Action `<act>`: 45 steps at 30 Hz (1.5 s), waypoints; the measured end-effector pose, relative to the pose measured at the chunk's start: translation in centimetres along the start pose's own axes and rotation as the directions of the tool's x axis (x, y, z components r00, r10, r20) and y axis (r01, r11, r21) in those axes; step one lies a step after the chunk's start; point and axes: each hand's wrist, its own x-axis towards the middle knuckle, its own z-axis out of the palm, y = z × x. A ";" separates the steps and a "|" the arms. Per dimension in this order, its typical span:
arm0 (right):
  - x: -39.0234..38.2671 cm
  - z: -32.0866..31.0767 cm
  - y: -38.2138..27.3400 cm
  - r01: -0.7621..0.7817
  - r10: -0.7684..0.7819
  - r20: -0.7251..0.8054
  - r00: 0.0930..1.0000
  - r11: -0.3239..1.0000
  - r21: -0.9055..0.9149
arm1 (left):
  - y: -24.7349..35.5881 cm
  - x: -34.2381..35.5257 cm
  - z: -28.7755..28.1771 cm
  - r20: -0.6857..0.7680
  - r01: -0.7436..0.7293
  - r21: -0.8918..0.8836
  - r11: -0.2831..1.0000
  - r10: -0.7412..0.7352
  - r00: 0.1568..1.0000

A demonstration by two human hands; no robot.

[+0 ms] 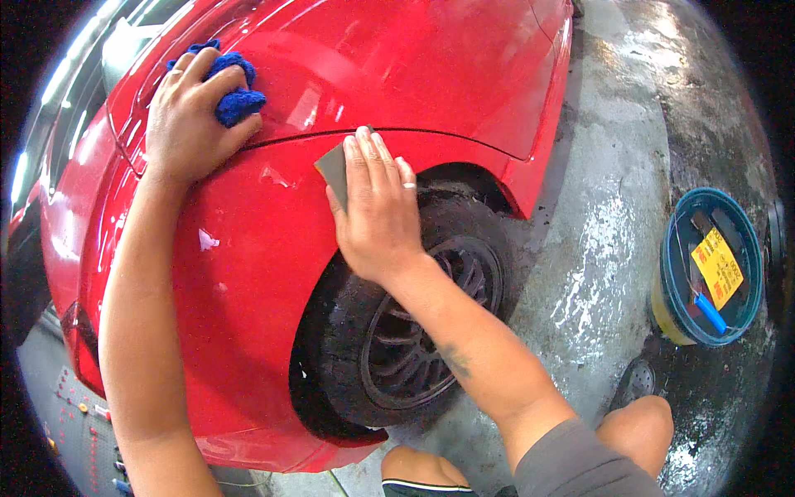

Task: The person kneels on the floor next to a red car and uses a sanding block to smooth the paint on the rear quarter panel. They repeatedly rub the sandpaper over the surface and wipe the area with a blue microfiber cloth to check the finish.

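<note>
Over the edge of the red hood (397,74), my left hand (195,116) grips a bunched blue cloth (241,104), its fingers curled over it. My right hand (377,207) lies on the red front fender (257,273), just below the hood seam and above the wheel arch. Beneath its fingers is a folded grey-brown sheet of sandpaper (333,172), held against the paint; one corner sticks out beside the thumb. The fingers are straight and together, and they hide most of the sheet. Small pale marks (208,240) show on the fender.
The black wheel (397,364) sits under my right forearm. On the wet concrete floor (596,248) at the right stands a bucket (706,195) of dark water, with a yellow sheet (717,269) and a blue-handled tool (710,313). My knees are at the lower edge.
</note>
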 end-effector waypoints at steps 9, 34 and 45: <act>-1.4 0.8 3.9 -0.048 0.042 -0.096 0.995 0.997 -0.064 | 0.9 0.4 -0.4 0.030 0.007 -0.030 1.000 -0.006 1.000; -7.1 -0.6 -5.4 0.200 -0.228 0.184 0.956 0.967 0.158 | 0.5 0.2 0.4 0.021 0.001 -0.028 1.000 -0.001 1.000; -4.0 -0.7 -1.7 0.170 -0.164 0.108 0.981 0.984 -0.052 | 2.1 0.5 -0.7 0.017 0.034 -0.079 0.996 -0.033 0.999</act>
